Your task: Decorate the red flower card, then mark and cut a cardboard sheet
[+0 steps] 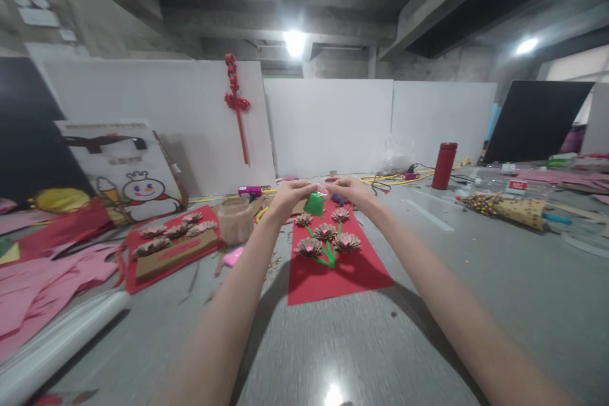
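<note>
A small clear plastic bag (pixel 314 204) with something bright green in it hangs between my hands. My left hand (pixel 291 195) pinches its top on one side, and my right hand (pixel 352 191) pinches it on the other. Below them lies a red paper sheet (pixel 328 285) bearing several brown petalled flowers (pixel 325 232) with pink centres and green stems (pixel 329 257). Whether the bag touches the sheet I cannot tell. What the bag's green content is does not show clearly.
Left of the sheet stand a cloudy jar (pixel 235 222) and a second red flower sheet with a cardboard strip (pixel 176 257) on it. Pink paper (pixel 38 292) and a white roll (pixel 61 342) lie farther left. On the right are a red bottle (pixel 444 166) and a wrapped bouquet (pixel 509 209).
</note>
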Demonstrator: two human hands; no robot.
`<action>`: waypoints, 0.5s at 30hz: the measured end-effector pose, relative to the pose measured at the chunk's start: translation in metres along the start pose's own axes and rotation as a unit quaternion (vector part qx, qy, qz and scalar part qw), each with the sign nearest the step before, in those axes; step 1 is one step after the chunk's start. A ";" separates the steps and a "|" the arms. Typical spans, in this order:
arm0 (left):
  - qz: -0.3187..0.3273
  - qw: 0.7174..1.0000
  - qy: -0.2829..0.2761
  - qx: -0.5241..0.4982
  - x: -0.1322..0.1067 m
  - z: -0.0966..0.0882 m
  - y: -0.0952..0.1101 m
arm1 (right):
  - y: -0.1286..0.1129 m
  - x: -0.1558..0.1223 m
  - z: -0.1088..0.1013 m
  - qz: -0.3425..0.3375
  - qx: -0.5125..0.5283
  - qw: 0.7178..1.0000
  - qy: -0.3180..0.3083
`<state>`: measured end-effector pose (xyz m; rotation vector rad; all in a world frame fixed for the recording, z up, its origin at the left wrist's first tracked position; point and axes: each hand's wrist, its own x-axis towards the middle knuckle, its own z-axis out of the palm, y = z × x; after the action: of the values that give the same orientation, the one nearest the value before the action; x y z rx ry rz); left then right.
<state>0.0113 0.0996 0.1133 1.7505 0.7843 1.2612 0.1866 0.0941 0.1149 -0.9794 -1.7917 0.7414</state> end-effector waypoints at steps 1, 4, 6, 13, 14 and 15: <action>-0.010 1.000 -0.004 -0.014 -0.001 0.001 0.001 | 0.001 0.001 0.000 -0.007 0.006 1.000 0.004; -0.034 0.998 -0.017 -0.046 -0.002 0.004 0.004 | 0.001 0.000 0.001 -0.039 0.006 0.999 0.008; -0.041 0.997 -0.023 -0.056 -0.002 0.005 0.003 | -0.002 -0.001 0.002 -0.058 -0.009 0.998 0.010; 0.012 0.999 0.016 -0.027 0.001 0.002 -0.003 | -0.008 -0.003 0.007 -0.079 -0.029 0.996 0.021; 0.018 0.999 0.019 -0.021 0.001 0.002 -0.002 | -0.008 -0.004 0.007 -0.075 -0.025 0.997 0.010; 0.022 0.999 0.021 -0.013 0.000 0.002 -0.001 | -0.008 -0.004 0.007 -0.070 -0.022 0.997 0.002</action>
<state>0.0133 0.1000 0.1122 1.7334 0.7540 1.3362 0.1786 0.0866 0.1167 -0.8719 -1.8599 0.6145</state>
